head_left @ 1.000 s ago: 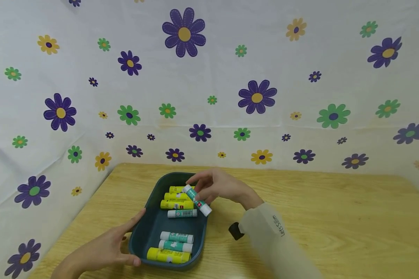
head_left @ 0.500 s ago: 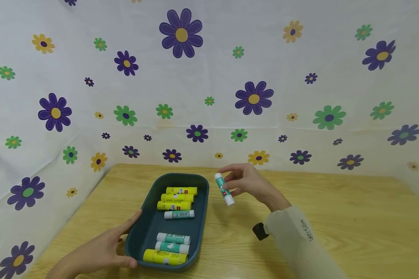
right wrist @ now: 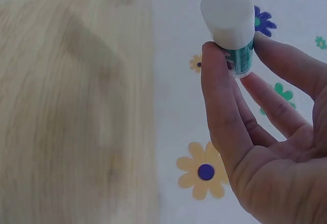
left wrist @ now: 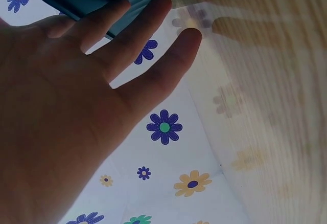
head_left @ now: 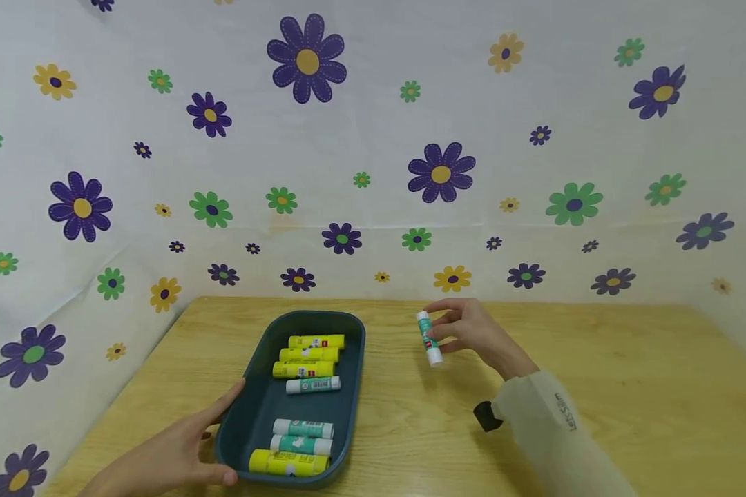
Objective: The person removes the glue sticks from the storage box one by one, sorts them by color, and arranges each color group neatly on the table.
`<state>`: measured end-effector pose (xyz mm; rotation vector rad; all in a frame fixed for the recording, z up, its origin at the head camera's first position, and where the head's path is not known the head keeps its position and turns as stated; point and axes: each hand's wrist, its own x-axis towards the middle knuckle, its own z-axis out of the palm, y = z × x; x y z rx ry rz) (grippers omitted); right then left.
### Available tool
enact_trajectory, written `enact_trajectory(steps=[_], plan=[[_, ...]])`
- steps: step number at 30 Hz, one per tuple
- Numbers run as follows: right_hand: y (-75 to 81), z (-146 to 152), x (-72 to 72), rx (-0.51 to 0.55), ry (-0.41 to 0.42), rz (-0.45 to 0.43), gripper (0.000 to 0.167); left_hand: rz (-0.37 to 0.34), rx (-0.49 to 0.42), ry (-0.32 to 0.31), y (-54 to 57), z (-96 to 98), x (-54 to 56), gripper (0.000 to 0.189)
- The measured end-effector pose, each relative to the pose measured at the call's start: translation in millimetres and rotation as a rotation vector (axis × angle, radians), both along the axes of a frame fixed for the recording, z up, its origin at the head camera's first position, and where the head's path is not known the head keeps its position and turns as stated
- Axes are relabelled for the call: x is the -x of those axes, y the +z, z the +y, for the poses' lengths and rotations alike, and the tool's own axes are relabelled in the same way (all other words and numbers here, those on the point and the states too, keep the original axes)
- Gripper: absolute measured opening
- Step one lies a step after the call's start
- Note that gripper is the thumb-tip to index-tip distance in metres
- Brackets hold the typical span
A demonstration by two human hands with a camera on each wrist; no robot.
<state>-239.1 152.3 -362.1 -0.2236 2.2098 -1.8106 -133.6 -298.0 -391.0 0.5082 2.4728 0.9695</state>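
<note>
My right hand (head_left: 475,335) pinches a teal-and-white glue stick (head_left: 429,339) between thumb and fingertips, above the table to the right of the tray. In the right wrist view, the white end of this glue stick (right wrist: 227,14) points toward the camera. A dark blue-green tray (head_left: 358,386) lies on the left side of the table. My left hand (head_left: 170,449) rests against its left side, fingers spread and fairly straight, thumb by the near corner. Inside the tray, yellow glue sticks (head_left: 304,371) and a teal-and-white one (head_left: 313,385) lie farther back; teal-and-white ones (head_left: 301,444) and a yellow one (head_left: 289,463) lie nearer.
The wooden table (head_left: 572,400) extends to the right of the tray. A white cloth with printed flowers (head_left: 379,138) hangs behind the table and along its left side. A black object (head_left: 488,416) is attached at the right sleeve cuff (head_left: 522,400).
My right hand has carried the teal-and-white glue stick from over the tray's right edge to the right, turning it more upright. The left hand stays at the tray. The head view has shifted slightly.
</note>
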Motion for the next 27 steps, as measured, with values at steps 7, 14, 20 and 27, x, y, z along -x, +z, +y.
enact_trajectory(steps=[7,14,20,27], plan=[[-11.0,5.9,4.6,-0.036,-0.067,-0.037,0.046,0.015,0.003,0.012,-0.5,0.6,0.1,0.111],[-17.6,7.9,3.5,-0.102,-0.159,-0.095,0.048,0.031,0.007,0.015,-0.1,-0.5,-0.1,0.112],[-21.6,9.3,9.2,-0.209,-0.195,-0.121,0.044,0.037,0.021,0.023,-0.4,-0.6,-0.8,0.113],[-27.2,5.3,12.2,-0.286,-0.202,-0.134,0.035,0.015,0.035,0.034,-1.1,-0.9,-2.1,0.114]])
